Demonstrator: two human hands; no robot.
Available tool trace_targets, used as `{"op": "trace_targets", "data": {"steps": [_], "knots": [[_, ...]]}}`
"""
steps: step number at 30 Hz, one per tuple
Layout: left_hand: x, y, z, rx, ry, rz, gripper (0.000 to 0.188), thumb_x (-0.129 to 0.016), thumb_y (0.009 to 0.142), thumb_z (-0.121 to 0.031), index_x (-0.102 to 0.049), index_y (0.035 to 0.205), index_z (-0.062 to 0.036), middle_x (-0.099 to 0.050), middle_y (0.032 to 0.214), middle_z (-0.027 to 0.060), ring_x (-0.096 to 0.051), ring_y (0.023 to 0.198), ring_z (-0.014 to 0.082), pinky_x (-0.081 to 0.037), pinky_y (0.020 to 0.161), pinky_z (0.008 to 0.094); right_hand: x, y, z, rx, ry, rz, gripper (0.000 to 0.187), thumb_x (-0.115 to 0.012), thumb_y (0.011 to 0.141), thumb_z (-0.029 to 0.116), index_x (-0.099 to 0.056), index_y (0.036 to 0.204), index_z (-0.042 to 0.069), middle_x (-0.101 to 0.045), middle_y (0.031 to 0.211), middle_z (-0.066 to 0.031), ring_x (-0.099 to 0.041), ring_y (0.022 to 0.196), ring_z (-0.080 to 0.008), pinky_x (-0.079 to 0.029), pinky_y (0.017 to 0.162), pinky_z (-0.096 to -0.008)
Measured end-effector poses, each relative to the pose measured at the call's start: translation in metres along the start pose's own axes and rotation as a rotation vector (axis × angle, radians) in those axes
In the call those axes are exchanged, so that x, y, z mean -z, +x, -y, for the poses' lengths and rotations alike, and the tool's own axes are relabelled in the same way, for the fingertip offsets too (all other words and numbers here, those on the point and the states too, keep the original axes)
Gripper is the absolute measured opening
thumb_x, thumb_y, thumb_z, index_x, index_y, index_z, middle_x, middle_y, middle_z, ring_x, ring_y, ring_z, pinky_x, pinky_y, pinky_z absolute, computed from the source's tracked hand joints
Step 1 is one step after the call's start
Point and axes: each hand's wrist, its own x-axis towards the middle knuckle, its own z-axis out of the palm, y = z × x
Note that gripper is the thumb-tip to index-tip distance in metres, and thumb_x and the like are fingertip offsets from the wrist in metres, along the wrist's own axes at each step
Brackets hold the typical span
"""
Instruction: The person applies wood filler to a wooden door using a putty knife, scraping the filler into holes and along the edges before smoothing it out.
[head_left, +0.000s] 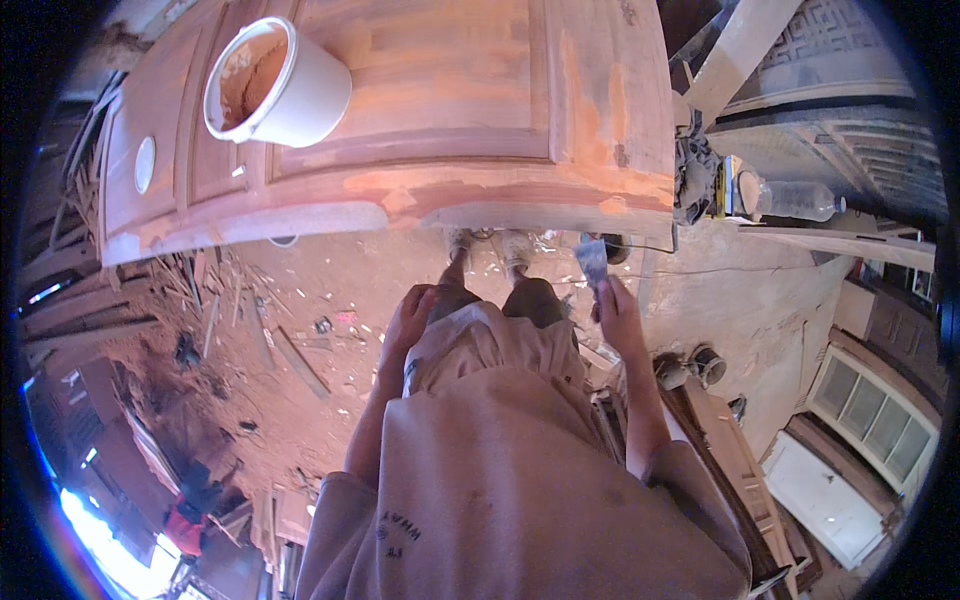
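Note:
My right hand (618,308) is closed round the handle of a putty knife (592,260), its broad grey blade pointing away from me near the front edge of a wooden door (440,90). My left hand (410,315) rests by my left thigh, fingers loose, with nothing seen in it. The door lies flat in front of me, its panels and frame smeared with orange filler. On its left half a white plastic bucket (320,95) is tilted, with orange-brown paste (250,85) inside. A small white round object (146,165) lies further left on the door.
Wood offcuts (295,360) and shavings litter the dusty floor at left. To the right are a clear plastic bottle (800,200), a dark crumpled cloth (695,170) and a cable on the floor. Cans (708,365) and a paned window frame (870,415) stand at lower right.

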Motion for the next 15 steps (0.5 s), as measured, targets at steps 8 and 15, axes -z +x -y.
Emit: {"op": "trace_targets", "data": {"steps": [8, 15], "knots": [[-0.042, -0.049, 0.004, 0.054, 0.02, -0.157, 0.047, -0.047, 0.099, -0.042, -0.057, 0.122, -0.0019, -0.066, 0.112, 0.0153, -0.062, 0.106, 0.0248, -0.045, 0.095, 0.0372, 0.027, 0.092, 0.087, 0.414, -0.973, 0.14, 0.038, -0.052, 0.096, 0.041, -0.062, 0.084, 0.006, -0.065, 0.077, -0.0187, -0.064, 0.073, -0.04, -0.049, 0.064, -0.0502], [-0.016, -0.06, 0.051, 0.108, -0.392, -0.343, 0.044, -0.046, 0.101, -0.038, -0.058, 0.12, -0.0003, -0.068, 0.106, 0.0133, -0.064, 0.099, 0.0211, -0.048, 0.089, 0.0334, -0.052, 0.111, 0.155, 0.507, -1.025, 0.368, 0.036, -0.056, 0.095, 0.038, -0.064, 0.083, 0.005, -0.066, 0.076, -0.0176, -0.064, 0.074, -0.0371, -0.05, 0.066, -0.0447]]}}
